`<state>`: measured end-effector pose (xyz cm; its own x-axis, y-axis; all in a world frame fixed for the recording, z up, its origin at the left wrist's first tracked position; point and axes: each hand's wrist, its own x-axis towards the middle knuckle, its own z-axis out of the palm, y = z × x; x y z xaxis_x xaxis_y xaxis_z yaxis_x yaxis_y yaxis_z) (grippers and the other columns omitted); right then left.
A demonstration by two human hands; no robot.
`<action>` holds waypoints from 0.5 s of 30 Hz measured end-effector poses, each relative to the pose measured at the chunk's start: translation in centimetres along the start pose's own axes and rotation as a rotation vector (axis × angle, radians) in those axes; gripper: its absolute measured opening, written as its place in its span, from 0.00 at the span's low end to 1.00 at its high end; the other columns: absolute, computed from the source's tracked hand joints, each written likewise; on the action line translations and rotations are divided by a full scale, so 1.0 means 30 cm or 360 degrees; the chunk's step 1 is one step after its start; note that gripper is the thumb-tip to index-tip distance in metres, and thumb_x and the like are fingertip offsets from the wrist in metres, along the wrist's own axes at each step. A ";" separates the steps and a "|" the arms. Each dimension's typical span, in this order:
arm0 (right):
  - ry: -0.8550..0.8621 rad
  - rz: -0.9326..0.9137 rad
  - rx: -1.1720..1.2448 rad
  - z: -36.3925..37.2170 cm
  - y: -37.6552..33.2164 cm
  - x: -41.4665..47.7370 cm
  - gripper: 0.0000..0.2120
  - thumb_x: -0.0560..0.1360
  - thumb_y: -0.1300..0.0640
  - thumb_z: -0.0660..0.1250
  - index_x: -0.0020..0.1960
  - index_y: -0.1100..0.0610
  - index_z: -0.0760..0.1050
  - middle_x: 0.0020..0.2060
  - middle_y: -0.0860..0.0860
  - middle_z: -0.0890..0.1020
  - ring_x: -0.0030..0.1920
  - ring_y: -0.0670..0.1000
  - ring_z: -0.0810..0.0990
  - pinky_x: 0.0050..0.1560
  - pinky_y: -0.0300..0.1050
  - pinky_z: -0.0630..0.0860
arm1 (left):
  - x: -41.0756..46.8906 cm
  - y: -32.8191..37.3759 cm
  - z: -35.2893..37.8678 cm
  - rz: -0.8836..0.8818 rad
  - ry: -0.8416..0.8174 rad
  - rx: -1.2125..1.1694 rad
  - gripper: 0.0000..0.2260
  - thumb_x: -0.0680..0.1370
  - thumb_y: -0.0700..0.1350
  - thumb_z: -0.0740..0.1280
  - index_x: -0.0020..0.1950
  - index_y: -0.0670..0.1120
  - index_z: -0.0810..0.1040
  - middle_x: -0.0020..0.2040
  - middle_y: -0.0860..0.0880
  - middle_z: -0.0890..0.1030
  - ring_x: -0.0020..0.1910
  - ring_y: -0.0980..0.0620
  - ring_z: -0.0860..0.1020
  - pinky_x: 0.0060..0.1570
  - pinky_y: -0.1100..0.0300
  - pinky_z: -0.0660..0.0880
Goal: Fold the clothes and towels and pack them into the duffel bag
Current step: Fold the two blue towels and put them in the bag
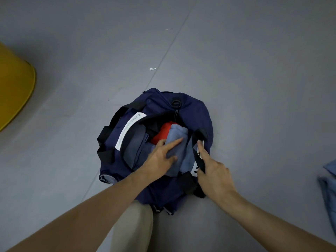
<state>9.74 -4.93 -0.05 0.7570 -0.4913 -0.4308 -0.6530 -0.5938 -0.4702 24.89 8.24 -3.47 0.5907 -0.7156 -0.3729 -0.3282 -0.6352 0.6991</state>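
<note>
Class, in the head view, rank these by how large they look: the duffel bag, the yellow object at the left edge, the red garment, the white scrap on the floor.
1. duffel bag
2. yellow object, cut off by the frame
3. red garment, partly covered
4. white scrap

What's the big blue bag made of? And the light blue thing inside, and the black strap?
The duffel bag looks like smooth woven nylon or polyester: navy, faint sheen, crisp creases. The light blue cloth seems soft cotton or terry, matte with rounded folds. The black strap looks like flat woven webbing, matte and stiff.
</note>
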 end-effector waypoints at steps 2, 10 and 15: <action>0.0044 -0.0014 -0.0019 -0.007 -0.012 -0.006 0.44 0.78 0.58 0.63 0.79 0.39 0.35 0.37 0.50 0.77 0.35 0.52 0.75 0.43 0.46 0.75 | 0.004 -0.006 0.001 -0.0007 -0.0122 -0.0172 0.30 0.79 0.42 0.68 0.75 0.66 0.63 0.67 0.50 0.71 0.63 0.52 0.73 0.56 0.73 0.67; 0.0023 -0.0051 0.0130 -0.001 0.026 0.005 0.47 0.77 0.58 0.65 0.79 0.40 0.33 0.36 0.50 0.79 0.35 0.50 0.76 0.42 0.45 0.76 | -0.028 0.019 0.026 0.0339 0.0190 0.1390 0.31 0.82 0.56 0.61 0.81 0.59 0.50 0.79 0.42 0.57 0.66 0.41 0.71 0.57 0.49 0.74; -0.0022 -0.0130 0.0314 0.008 0.059 0.009 0.46 0.78 0.58 0.65 0.79 0.37 0.35 0.38 0.51 0.79 0.36 0.51 0.78 0.44 0.48 0.78 | -0.011 -0.055 0.044 0.0500 -0.0060 0.1511 0.30 0.83 0.60 0.42 0.82 0.51 0.37 0.82 0.46 0.38 0.81 0.41 0.44 0.77 0.39 0.54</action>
<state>8.77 -5.96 -1.17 0.8081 -0.4372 -0.3948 -0.5826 -0.4943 -0.6451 24.28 9.14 -5.31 0.3576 -0.8891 -0.2856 -0.9279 -0.3727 -0.0015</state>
